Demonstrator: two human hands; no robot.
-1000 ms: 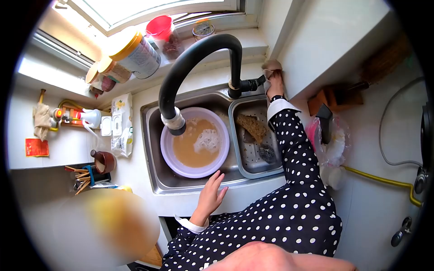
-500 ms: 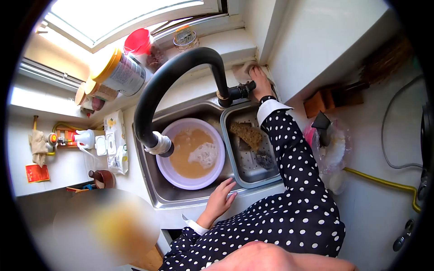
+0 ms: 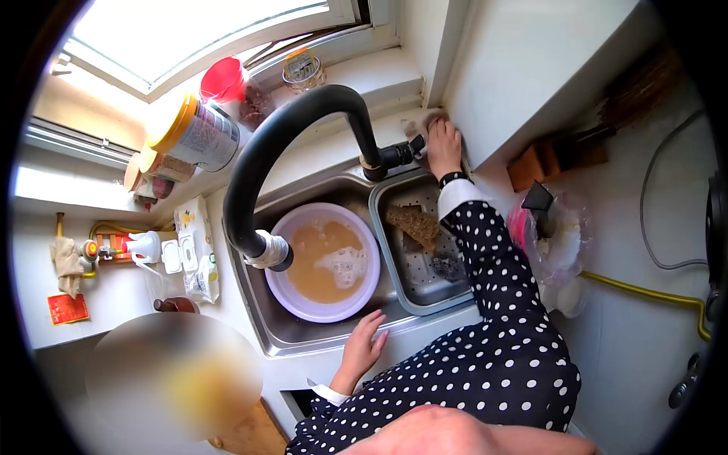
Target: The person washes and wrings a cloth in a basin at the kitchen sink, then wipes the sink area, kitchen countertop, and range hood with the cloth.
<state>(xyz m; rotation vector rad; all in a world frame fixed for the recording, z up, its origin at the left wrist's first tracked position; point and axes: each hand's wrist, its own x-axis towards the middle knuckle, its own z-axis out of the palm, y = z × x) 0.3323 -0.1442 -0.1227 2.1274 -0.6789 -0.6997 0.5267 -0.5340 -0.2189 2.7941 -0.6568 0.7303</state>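
My right hand (image 3: pixel 444 148) reaches past the black faucet (image 3: pixel 390 157) into the corner of the counter by the wall. Its fingers press on a greyish-brown cloth (image 3: pixel 434 116), mostly covered by the hand. At the sink's front rim, my left hand (image 3: pixel 361 352) hovers or rests with fingers apart, holding nothing; contact with the rim is unclear. A lilac basin (image 3: pixel 374 254) of cloudy brown, foamy water stands in the left bowl of the steel sink (image 3: pixel 262 322). In the right bowl, a grey-rimmed drain basket (image 3: pixel 409 292) holds a tan loofah-like scrubber (image 3: pixel 413 225) and a dark metal scourer (image 3: pixel 449 268).
The black spout (image 3: pixel 254 163) arches over the basin. Jars (image 3: pixel 201 136), a red cup (image 3: pixel 222 80) and a small wire basket (image 3: pixel 305 74) line the windowsill. Wipes (image 3: pixel 199 250) lie left of the sink. A plastic bag (image 3: pixel 561 235) and wooden block (image 3: pixel 542 163) are at right.
My right hand has slid slightly right, towards the wall, and the cloth shows less beneath it. My left hand has barely moved. The view has shifted a little.
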